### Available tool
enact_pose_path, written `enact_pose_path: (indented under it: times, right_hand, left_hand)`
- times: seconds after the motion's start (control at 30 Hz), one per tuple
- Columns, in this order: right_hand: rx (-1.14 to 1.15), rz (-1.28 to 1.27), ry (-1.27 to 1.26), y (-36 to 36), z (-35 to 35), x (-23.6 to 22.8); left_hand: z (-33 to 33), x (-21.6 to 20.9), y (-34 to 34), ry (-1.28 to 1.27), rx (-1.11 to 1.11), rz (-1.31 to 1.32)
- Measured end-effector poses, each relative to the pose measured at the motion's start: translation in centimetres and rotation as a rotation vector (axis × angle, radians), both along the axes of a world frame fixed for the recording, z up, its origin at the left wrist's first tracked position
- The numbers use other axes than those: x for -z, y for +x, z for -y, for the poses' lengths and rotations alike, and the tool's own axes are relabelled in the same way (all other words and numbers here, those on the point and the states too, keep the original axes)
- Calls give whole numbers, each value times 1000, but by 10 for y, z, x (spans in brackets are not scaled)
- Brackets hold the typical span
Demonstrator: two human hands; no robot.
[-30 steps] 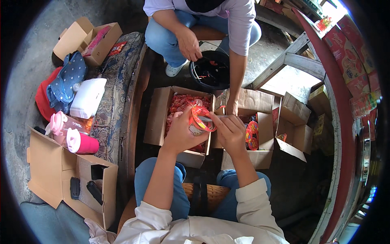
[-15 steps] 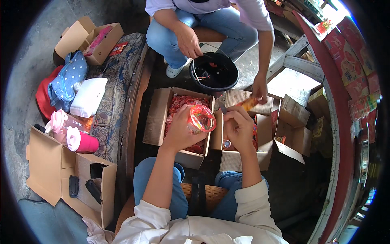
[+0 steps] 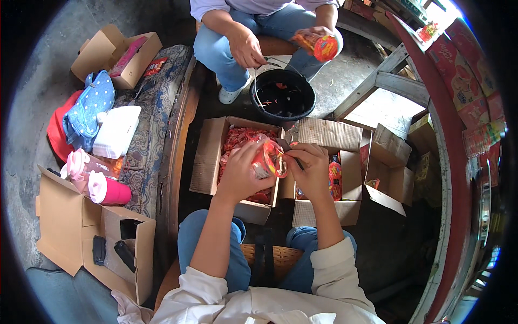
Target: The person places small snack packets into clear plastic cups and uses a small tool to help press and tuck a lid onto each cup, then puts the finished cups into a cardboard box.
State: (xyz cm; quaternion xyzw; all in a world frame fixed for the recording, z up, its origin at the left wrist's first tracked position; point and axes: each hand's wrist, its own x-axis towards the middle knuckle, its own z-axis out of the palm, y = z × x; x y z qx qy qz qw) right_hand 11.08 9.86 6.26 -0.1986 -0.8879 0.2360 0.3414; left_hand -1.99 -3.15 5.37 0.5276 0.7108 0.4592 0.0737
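Note:
In my left hand point(image 3: 237, 171) is a clear plastic cup point(image 3: 268, 158) with red and yellow printed film at its rim, tilted toward my right hand. My right hand point(image 3: 313, 168) pinches a small dark blade point(image 3: 283, 143), its flat end against or just beside the cup's rim. Below the cup stands an open cardboard box point(image 3: 206, 162) filled with red packets point(image 3: 245, 135). To the right, under my right hand, another open box point(image 3: 326, 213) holds round red-lidded cups point(image 3: 335, 171).
Opposite me sits a person whose one hand point(image 3: 245, 47) holds a black bucket point(image 3: 283, 116) by its handle. Their other hand holds a red-orange package point(image 3: 318, 44). A bench with patterned cloth point(image 3: 141, 173), a pink tumbler point(image 3: 114, 189) and cardboard boxes is at left; a wooden frame point(image 3: 402, 89) at right.
My right hand has brought the blade left to the cup's rim, and the cup has turned toward it. The other person's hand has lifted the red-orange package from the boxes to their knee.

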Motion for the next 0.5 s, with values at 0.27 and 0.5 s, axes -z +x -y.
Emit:
enact_pose_path:
  times: [0.27,0.5]
  right_hand:
    - [95,-14,50,-7,13,0]
    - [108,-18,44,-7,13,0]
  left_hand:
    - [-6,1,11,31,-225,-214]
    - [-9,4,9,31,-235,-127]
